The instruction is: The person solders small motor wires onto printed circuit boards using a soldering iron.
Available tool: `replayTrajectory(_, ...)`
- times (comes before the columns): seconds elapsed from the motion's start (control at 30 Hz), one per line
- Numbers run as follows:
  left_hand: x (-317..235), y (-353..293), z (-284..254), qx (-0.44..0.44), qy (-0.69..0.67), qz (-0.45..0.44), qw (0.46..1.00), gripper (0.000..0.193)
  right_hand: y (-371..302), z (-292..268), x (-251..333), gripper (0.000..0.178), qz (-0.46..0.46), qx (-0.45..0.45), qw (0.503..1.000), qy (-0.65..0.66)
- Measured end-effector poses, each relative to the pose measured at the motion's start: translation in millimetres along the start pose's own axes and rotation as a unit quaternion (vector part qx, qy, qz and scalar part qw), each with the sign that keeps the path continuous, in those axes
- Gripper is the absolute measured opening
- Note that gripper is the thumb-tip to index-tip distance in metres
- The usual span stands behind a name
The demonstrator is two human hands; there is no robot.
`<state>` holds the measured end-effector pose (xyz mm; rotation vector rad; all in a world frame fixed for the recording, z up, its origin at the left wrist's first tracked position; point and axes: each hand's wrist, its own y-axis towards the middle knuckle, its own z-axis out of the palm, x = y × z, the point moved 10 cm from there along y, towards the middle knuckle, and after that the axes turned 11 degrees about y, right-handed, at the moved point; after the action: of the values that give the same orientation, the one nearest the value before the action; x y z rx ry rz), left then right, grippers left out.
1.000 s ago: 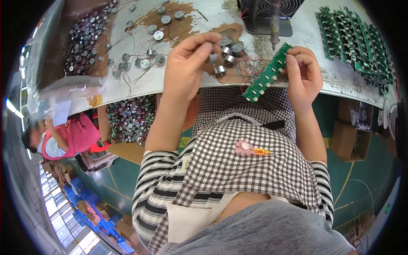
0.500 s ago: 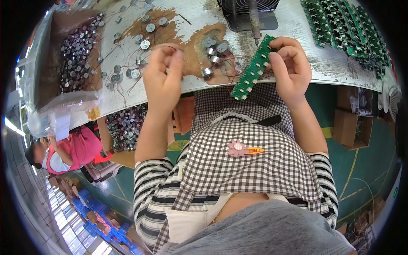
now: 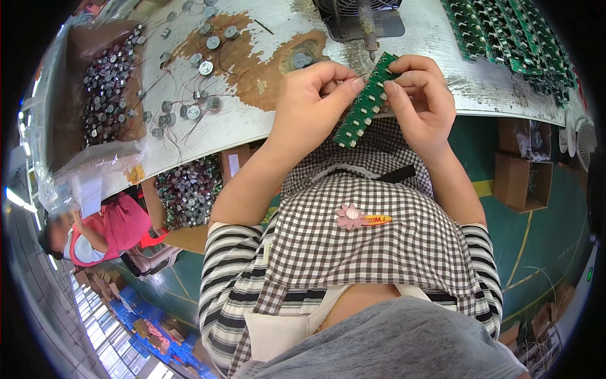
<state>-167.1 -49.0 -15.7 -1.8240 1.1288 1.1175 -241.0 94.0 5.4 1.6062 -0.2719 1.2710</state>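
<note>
A long green circuit board (image 3: 363, 112) with a row of small white connectors is tilted above the table's near edge. My right hand (image 3: 421, 104) pinches its upper right side between thumb and fingers. Against the board's left edge my left hand (image 3: 309, 101) is closed in a pinch; what lies between its fingertips is too small to make out. Just above the board's top end points the tip of a soldering iron (image 3: 368, 31). Behind my left hand a small round motor (image 3: 301, 60) lies on the worn brown patch; others nearby are hidden by the hand.
Loose small motors (image 3: 213, 42) with thin red wires lie across the left of the table (image 3: 252, 120). A plastic-lined box of motors (image 3: 104, 95) stands far left. A black fan (image 3: 360, 9) is at the back, stacked green boards (image 3: 505, 44) at right. Another person (image 3: 117, 224) sits lower left.
My left hand has moved right from over the table to the board's edge, covering several motors that showed before. The board in my right hand has shifted slightly left.
</note>
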Motion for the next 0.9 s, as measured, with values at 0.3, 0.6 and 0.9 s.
replayTrajectory(0.3,-13.8,9.5,0.4,-0.066,0.019,0.084,0.994,0.016,4.9,1.5,-0.8,0.007,0.021,0.01,0.998,0.053)
replayTrajectory(0.6,-10.5,16.9,1.8,-0.08,-0.045,0.057,0.994,0.014,14.1,0.9,-0.2,0.006,0.024,0.008,0.999,0.02)
replayTrajectory(0.9,-15.1,10.8,-0.5,-0.093,-0.019,0.064,0.993,0.012,9.3,1.5,2.1,0.006,0.022,0.021,0.999,0.021)
